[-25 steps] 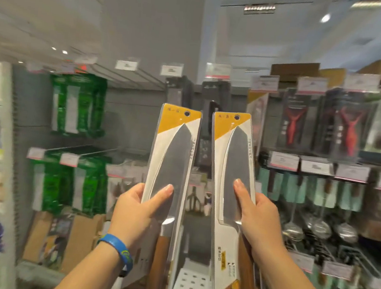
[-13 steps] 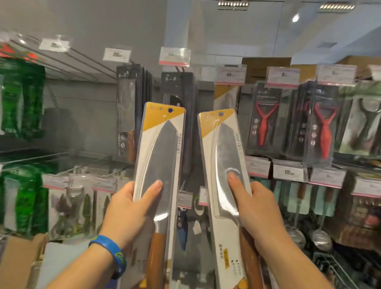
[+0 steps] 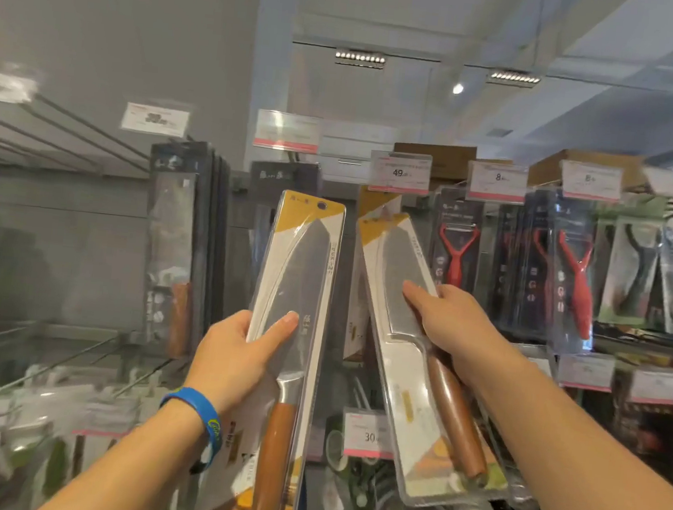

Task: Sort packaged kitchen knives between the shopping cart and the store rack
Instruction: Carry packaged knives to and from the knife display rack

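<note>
Left knife pack (image 3: 297, 275) upright, gripped in my left hand (image 3: 232, 362); right knife pack (image 3: 392, 260) tilted, gripped in my right hand (image 3: 450, 325), near store rack (image 3: 90, 133).

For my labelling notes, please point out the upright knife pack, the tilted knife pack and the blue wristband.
upright knife pack (image 3: 301, 269): head view, on the blade.
tilted knife pack (image 3: 400, 263): head view, on the blade.
blue wristband (image 3: 195, 406): head view, on the band's outer face.

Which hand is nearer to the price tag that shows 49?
Right. The right hand is below the price tag, slightly to its right; the left hand is lower and farther left.
</note>
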Demonstrator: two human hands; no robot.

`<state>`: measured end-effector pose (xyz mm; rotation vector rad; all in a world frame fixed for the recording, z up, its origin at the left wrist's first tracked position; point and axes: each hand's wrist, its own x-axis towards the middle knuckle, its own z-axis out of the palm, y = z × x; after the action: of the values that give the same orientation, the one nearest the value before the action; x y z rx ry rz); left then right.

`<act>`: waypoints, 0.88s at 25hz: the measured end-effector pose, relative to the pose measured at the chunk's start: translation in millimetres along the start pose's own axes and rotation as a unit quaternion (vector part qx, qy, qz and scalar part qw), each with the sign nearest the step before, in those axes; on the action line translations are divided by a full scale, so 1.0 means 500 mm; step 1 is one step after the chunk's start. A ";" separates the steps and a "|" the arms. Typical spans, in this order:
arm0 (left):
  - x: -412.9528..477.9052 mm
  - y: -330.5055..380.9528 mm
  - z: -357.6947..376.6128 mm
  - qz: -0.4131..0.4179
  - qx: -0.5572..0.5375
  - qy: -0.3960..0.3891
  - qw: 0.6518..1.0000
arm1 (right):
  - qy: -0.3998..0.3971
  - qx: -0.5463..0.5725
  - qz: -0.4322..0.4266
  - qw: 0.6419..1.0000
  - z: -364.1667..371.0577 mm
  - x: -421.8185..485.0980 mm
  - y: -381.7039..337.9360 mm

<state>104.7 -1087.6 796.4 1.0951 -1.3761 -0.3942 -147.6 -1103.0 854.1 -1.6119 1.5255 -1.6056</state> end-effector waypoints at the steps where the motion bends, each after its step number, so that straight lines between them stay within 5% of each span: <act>1: 0.021 -0.002 0.011 0.005 -0.006 -0.009 1.000 | 0.008 -0.001 -0.004 1.000 0.002 0.019 -0.004; 13: 0.167 0.021 0.165 0.031 -0.062 -0.036 0.997 | 0.071 -0.002 -0.047 0.996 -0.084 0.110 -0.004; 22: 0.186 0.009 0.237 0.037 -0.072 -0.028 0.996 | 0.026 0.042 -0.039 0.998 -0.134 0.105 -0.024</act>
<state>16.6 -1204.0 833.7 0.9185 -1.4119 -0.4650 -215.2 -1117.7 905.4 -1.6144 1.4167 -1.7425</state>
